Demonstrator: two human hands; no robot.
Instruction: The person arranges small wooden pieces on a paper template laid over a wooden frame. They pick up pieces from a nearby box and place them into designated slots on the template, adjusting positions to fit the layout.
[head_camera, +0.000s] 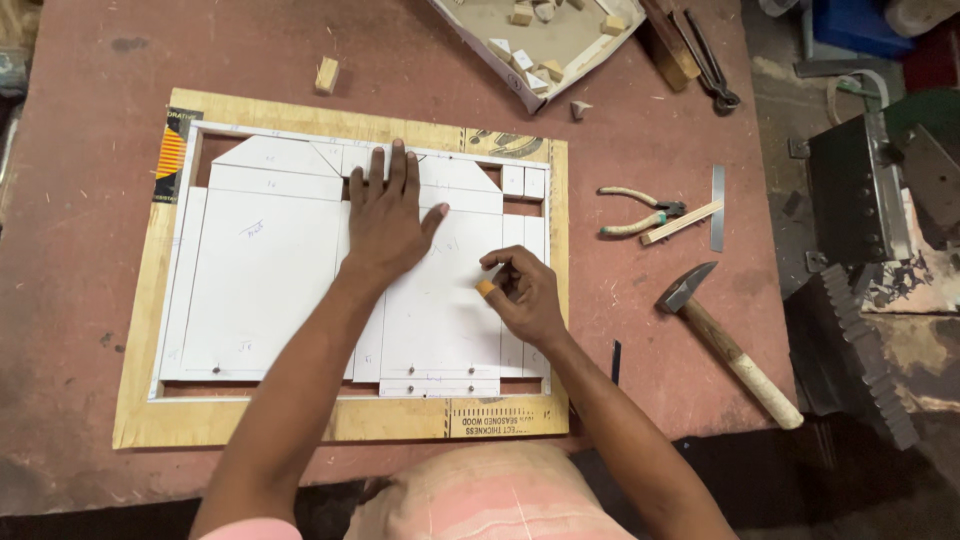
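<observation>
White card pieces, cut into panels, are laid flat inside a plywood board, which is taken as the landmark and rests on a reddish worktable. Beyond the board's far right corner a shallow cardboard tray of small wood blocks is seen. To the board's right a hammer is laid, with pliers and a small square farther off. The left hand is pressed flat on the card near the board's far edge, fingers spread and nothing gripped. The right hand is set near the board's right edge, fingers curled, pinching a small orange piece.
</observation>
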